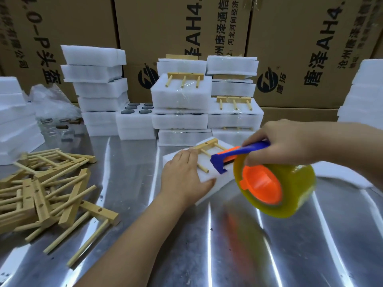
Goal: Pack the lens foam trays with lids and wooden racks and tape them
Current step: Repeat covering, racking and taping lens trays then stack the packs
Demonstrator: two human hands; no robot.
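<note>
Bright, even light falls from above, and shadows are soft and faint. The metal table (186, 255) throws back long white streaks of glare. The tape dispenser (259, 187) is smeared by motion blur. Wide-angle distortion bends the cardboard boxes (157, 27) and curves the picture's edges.

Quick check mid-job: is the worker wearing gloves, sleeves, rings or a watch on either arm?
No. The left hand and right hand are bare, with no gloves, rings or watch visible. Both forearms are uncovered as far as the frame shows.
</note>
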